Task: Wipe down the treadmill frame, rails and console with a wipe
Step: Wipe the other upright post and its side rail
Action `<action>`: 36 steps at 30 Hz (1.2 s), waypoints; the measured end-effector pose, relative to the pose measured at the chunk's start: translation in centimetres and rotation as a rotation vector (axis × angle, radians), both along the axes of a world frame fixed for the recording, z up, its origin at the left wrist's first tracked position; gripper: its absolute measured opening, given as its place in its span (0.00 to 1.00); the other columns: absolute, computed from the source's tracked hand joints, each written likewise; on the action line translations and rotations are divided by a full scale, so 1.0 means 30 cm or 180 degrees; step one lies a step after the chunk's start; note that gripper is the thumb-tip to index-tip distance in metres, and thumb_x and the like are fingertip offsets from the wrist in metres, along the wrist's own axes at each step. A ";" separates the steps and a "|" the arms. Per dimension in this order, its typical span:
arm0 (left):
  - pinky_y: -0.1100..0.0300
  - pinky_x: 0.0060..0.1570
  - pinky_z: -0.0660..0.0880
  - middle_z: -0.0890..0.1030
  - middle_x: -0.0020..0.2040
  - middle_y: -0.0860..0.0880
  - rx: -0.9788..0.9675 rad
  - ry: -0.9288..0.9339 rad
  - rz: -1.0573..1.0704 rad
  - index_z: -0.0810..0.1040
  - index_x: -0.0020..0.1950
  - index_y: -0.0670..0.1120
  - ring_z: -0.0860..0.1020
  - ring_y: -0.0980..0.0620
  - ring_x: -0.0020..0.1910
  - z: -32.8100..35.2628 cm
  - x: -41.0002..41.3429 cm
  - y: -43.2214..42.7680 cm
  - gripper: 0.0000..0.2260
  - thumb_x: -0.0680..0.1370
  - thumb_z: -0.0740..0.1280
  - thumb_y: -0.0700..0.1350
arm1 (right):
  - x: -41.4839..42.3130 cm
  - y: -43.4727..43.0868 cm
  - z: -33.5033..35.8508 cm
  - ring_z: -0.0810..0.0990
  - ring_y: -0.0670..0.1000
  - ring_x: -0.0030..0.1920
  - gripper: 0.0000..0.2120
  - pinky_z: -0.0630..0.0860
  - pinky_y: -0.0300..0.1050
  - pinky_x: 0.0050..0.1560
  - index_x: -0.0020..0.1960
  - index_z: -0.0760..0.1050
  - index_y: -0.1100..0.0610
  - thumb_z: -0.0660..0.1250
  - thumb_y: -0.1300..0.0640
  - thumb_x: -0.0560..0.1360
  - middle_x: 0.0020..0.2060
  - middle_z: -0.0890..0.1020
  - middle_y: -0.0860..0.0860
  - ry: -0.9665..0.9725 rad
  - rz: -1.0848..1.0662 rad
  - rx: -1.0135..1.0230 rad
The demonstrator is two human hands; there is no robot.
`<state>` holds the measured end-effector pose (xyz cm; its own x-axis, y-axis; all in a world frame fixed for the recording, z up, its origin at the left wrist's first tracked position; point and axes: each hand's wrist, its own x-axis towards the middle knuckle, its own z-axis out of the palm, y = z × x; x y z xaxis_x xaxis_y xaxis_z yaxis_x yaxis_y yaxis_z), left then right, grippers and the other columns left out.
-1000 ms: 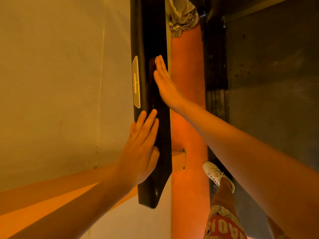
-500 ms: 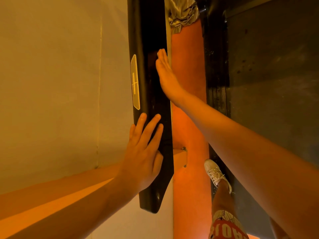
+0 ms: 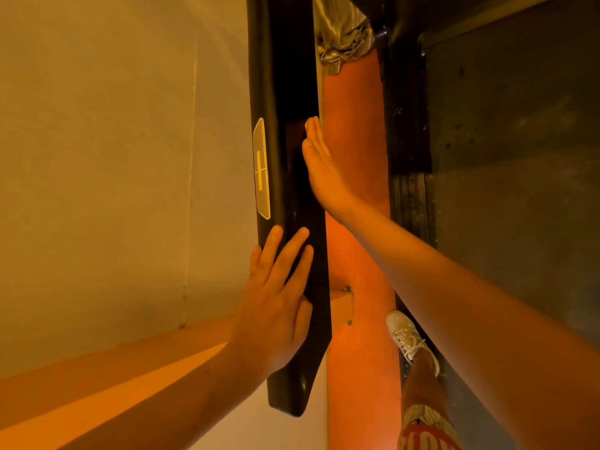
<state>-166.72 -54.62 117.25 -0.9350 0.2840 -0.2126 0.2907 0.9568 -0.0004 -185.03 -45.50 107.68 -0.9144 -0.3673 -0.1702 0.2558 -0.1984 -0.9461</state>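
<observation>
While both hands lie on the black rail [image 3: 285, 76], which runs up the middle of the view beside the dark treadmill deck [image 3: 519, 222], the step in hand looks like wiping that rail's top and inner side. The left hand [image 3: 276, 313] rests flat on the near end, its fingers straight and slightly spread, holding nothing. The right hand [image 3: 321, 170] stands edge-on against the rail's right flank, fingers straight and together, gripping nothing that I can see. A pale sliver [image 3: 306, 125] at its fingertips may be the wipe's edge or only a nail, and I cannot tell which. To do this well, I judge the left hand should brace the rail while the right presses evenly along the whole flank, then over the top and around the yellow-outlined badge [image 3: 261, 170]. By count there are two hands, one rail, one badge, one crumpled silvery cloth [image 3: 341, 30] at the far end, and one pale shoe [image 3: 406, 339].
</observation>
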 end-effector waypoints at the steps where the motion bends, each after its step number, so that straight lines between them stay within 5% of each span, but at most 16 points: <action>1: 0.37 0.77 0.51 0.58 0.82 0.45 0.0000 0.0011 0.0000 0.65 0.79 0.42 0.46 0.41 0.82 0.000 0.001 0.001 0.26 0.80 0.56 0.45 | 0.016 -0.001 0.009 0.41 0.47 0.82 0.26 0.43 0.51 0.82 0.83 0.42 0.55 0.45 0.52 0.89 0.83 0.42 0.50 0.0021 -0.0005 -0.0033; 11: 0.38 0.76 0.49 0.57 0.82 0.46 0.0057 0.0082 -0.0003 0.65 0.79 0.43 0.47 0.42 0.82 -0.002 0.001 0.000 0.26 0.79 0.57 0.44 | 0.133 0.011 0.000 0.41 0.42 0.81 0.26 0.43 0.50 0.83 0.80 0.41 0.45 0.46 0.45 0.85 0.83 0.42 0.45 0.0327 0.0072 -0.0315; 15: 0.36 0.75 0.53 0.57 0.82 0.47 0.0097 0.0084 0.0031 0.65 0.79 0.43 0.47 0.43 0.82 -0.007 0.001 -0.004 0.26 0.80 0.56 0.44 | 0.115 0.007 0.037 0.40 0.44 0.82 0.27 0.43 0.53 0.83 0.82 0.41 0.51 0.45 0.47 0.86 0.83 0.42 0.47 0.0076 -0.0011 -0.0239; 21: 0.36 0.76 0.53 0.58 0.82 0.46 0.0133 0.0080 0.0034 0.66 0.79 0.42 0.47 0.43 0.82 -0.008 0.004 0.002 0.26 0.80 0.56 0.44 | 0.139 0.015 0.030 0.40 0.41 0.81 0.27 0.42 0.50 0.82 0.82 0.41 0.45 0.46 0.45 0.86 0.83 0.42 0.43 0.0505 0.0112 -0.0357; 26: 0.37 0.75 0.50 0.57 0.82 0.45 -0.0022 0.0098 -0.0037 0.65 0.79 0.42 0.46 0.43 0.82 0.000 -0.002 0.004 0.26 0.80 0.56 0.45 | 0.108 0.038 -0.024 0.40 0.43 0.81 0.26 0.43 0.53 0.83 0.83 0.41 0.50 0.45 0.48 0.88 0.83 0.42 0.45 0.0118 0.0232 -0.0070; 36: 0.39 0.78 0.45 0.58 0.82 0.42 -0.1002 -0.0335 -0.1185 0.67 0.78 0.39 0.49 0.41 0.82 0.069 -0.070 -0.035 0.31 0.77 0.59 0.52 | 0.054 0.012 0.017 0.41 0.45 0.82 0.26 0.45 0.52 0.83 0.83 0.41 0.53 0.46 0.50 0.88 0.83 0.42 0.48 0.0213 0.0190 -0.0096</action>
<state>-168.82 -55.66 119.32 -0.7511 0.5013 -0.4295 0.6266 0.7463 -0.2247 -183.42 -45.15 108.18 -0.8996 -0.4256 -0.0976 0.2045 -0.2133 -0.9553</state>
